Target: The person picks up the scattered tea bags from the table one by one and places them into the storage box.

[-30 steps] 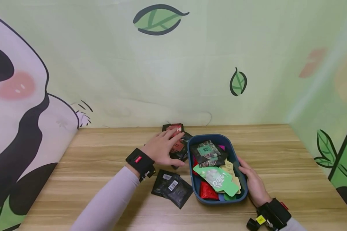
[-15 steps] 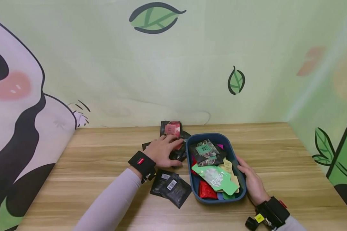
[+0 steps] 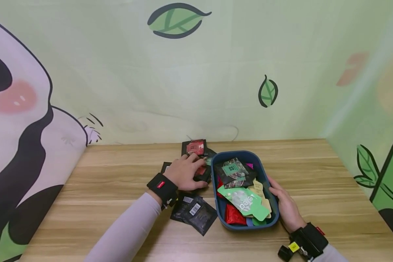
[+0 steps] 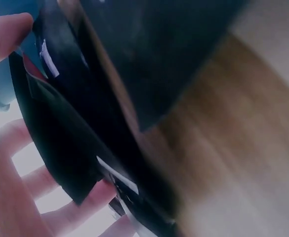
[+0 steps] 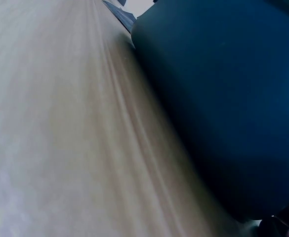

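My left hand [image 3: 184,173] rests on a loose pile of black sachets, its fingers spread over them. One sachet with a red label [image 3: 196,147] lies just beyond the fingertips. In the left wrist view a dark sachet [image 4: 60,133] stands tilted between the thumb and the other fingers. Two black sachets with white barcode labels [image 3: 200,215] overlap nearer the front. My right hand [image 3: 288,207] lies along the right wall of a blue box [image 3: 275,218], touching it with extended fingers. Inside are black sachets with green labels [image 3: 232,170], a green packet [image 3: 245,201] and a red packet [image 3: 234,214].
The wooden table [image 3: 101,203] runs back to a printed fabric wall [image 3: 134,91] with leaves and a panda. The blue box stands right of the sachet pile, close against it. Cream-coloured packets [image 3: 264,202] also lie in the box.
My left hand has drawn back a little from the far red-labelled sachet, onto the nearer part of the pile. Some sachets beneath it have shifted. The right hand and box keep their places.
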Available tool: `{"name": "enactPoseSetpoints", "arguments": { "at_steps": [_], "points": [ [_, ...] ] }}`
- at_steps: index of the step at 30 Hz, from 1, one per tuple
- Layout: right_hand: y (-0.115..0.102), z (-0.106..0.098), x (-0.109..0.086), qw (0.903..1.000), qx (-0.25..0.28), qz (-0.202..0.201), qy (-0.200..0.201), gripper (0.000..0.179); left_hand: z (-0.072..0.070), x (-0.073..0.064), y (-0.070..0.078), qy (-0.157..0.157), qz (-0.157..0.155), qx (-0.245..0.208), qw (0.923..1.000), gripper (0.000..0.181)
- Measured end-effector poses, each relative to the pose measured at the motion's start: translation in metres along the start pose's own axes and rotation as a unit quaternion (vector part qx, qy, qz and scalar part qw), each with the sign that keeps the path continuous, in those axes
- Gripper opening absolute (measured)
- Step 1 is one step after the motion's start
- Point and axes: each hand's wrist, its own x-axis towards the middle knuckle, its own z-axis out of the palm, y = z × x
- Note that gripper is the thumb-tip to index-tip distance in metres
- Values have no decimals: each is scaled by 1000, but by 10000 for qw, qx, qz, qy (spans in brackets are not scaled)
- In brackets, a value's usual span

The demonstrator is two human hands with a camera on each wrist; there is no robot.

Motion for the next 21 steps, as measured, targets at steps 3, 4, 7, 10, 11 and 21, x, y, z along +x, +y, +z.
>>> {"name": "enactPoseSetpoints", "arguments": {
  "at_steps": [3, 4, 7, 10, 11, 21],
  "points": [
    [0, 0, 0, 10000, -12, 5, 21, 63, -1, 0, 1, 15, 20, 26, 10000, 75],
    [0, 0, 0, 10000, -11, 9, 22, 63, -1, 0, 1, 15, 27, 31, 10000, 75],
    [0, 0, 1, 10000, -34, 48, 32, 63, -3, -2, 3, -11, 50, 75, 10000, 75],
    [0, 0, 1, 9999, -62, 102, 46, 63, -6, -4, 4, -32, 79, 143, 9999, 74],
    [0, 0, 1, 9999, -70, 112, 53, 63, -7, -4, 4, -45, 80, 154, 9998, 73],
    [-2, 0, 2, 9998, -82, 188, 87, 63, -11, -6, 6, -168, 107, 240, 9995, 68]
  ]
}}
